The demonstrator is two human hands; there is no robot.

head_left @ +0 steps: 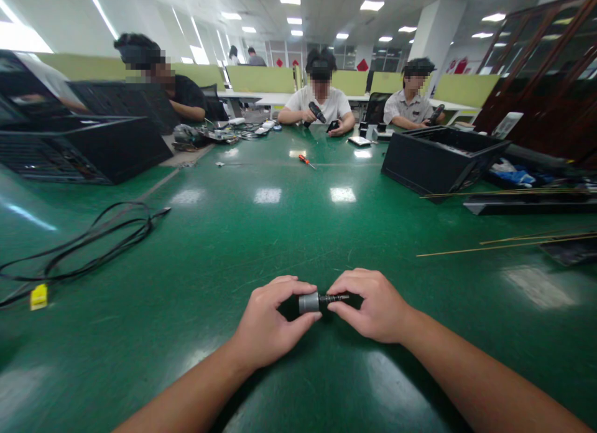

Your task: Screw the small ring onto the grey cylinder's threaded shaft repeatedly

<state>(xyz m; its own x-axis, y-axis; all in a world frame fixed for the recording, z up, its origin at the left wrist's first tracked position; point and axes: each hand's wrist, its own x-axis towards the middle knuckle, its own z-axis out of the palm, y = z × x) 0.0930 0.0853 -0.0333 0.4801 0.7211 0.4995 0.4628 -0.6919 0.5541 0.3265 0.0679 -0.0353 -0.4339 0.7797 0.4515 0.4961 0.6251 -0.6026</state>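
Observation:
A small grey metal cylinder with a dark ribbed shaft lies level between my hands, just above the green tabletop. It looks like a small motor, though I cannot be sure. My left hand grips the cylinder body, fingers on the far side and thumb on the near side. From the right, my right hand pinches around the shaft close to the cylinder. The shaft's thin tip points right, into the hollow of that hand.
A cable loop with a yellow tag lies left. An orange screwdriver lies mid-table. Black computer cases stand on both sides; thin rods reach in from the right. Several people sit around, one holding a power drill.

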